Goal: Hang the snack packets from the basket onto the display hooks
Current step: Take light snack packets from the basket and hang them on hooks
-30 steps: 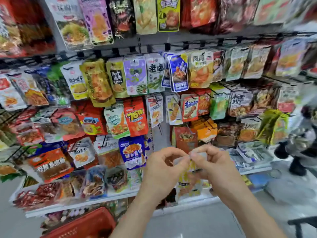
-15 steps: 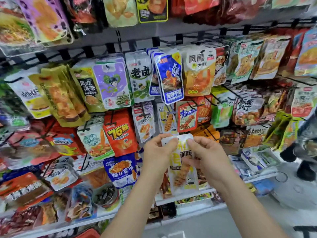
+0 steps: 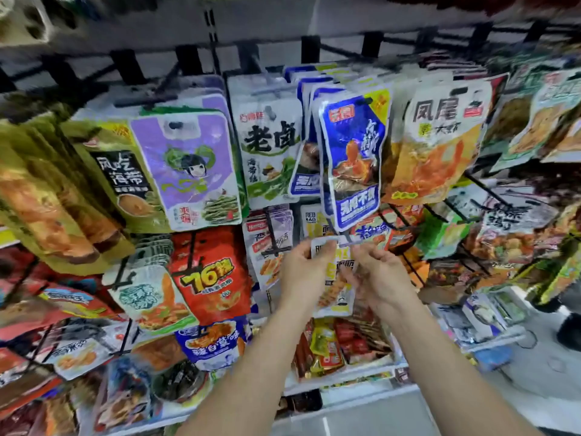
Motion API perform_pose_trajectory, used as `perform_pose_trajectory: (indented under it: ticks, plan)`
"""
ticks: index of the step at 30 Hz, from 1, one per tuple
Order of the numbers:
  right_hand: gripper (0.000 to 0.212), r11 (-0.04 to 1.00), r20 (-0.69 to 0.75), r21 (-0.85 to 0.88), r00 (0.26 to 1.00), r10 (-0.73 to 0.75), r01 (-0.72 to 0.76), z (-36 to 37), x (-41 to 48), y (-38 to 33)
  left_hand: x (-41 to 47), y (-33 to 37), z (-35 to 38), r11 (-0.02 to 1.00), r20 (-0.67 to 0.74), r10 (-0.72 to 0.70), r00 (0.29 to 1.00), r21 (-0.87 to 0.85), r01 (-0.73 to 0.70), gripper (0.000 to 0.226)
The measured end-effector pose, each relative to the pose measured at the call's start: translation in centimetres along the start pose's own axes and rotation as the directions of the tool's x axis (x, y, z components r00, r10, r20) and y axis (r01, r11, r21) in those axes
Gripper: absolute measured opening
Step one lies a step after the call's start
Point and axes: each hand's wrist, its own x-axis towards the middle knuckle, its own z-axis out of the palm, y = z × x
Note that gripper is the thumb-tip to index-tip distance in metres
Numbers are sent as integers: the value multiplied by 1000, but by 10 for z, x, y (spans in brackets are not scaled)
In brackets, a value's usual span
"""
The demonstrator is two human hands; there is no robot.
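Note:
I hold a white and yellow snack packet (image 3: 335, 278) upright in front of the display, in the middle of the head view. My left hand (image 3: 303, 273) pinches its top left corner. My right hand (image 3: 382, 276) pinches its top right corner, fingers curled over the edge. The packet's top edge sits just below a black display hook (image 3: 345, 236) that sticks out under a blue packet (image 3: 353, 158). Matching white and yellow packets (image 3: 316, 221) hang behind on that hook. The basket is out of view.
Rows of snack packets hang on black hooks all around, among them a red packet (image 3: 209, 273) to the left and an orange and white one (image 3: 437, 146) upper right. A lower shelf (image 3: 345, 372) holds loose packets. Floor shows at the bottom right.
Both hands have raised the packet from below the hooks up to the hook under the blue packet. The view has moved closer to the display and the red basket has left the frame.

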Motion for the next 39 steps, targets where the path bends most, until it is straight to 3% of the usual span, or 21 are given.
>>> perform_pose_trajectory:
  ticks: [5, 8, 11, 18, 23, 27, 30, 35, 37, 39]
  plan:
    - [8, 999, 44, 50, 999, -9, 7, 0, 21, -2, 13, 0, 11, 989, -59, 139, 989, -41, -141, 27]
    - [9, 999, 72, 16, 997, -34, 33, -3, 28, -3, 12, -2, 15, 973, -86, 226, 970, -19, -229, 25]
    - [10, 995, 114, -57, 991, -72, 79, -7, 28, -3, 10, -3, 14, 965, -91, 251, 964, -55, -257, 5]
    - [17, 982, 123, -138, 986, -111, 128, -5, 24, 0, 8, -2, 14, 954, -107, 294, 950, -21, -298, 10]
    - [14, 965, 32, -191, 984, -176, 179, 1, 23, -3, 18, -5, 19, 955, -163, 296, 941, 55, -291, 6]
    - [9, 883, 0, -378, 954, -300, 277, 4, 27, -2, 24, -4, 22, 952, -217, 306, 927, 89, -293, 7]
    - [13, 769, 84, -528, 924, -374, 359, 2, 32, 0, 34, -7, 25, 939, -247, 341, 907, 133, -317, 18]
    - [28, 633, 216, -645, 896, -388, 429, 3, 33, -2, 42, -5, 29, 919, -244, 387, 889, 176, -352, 18]
    - [35, 634, 235, -650, 904, -356, 419, 5, 34, -5, 45, -4, 28, 912, -247, 392, 886, 233, -338, 23]
    - [41, 704, 224, -617, 936, -271, 351, 7, 35, -8, 44, -8, 29, 908, -235, 385, 892, 271, -321, 33]
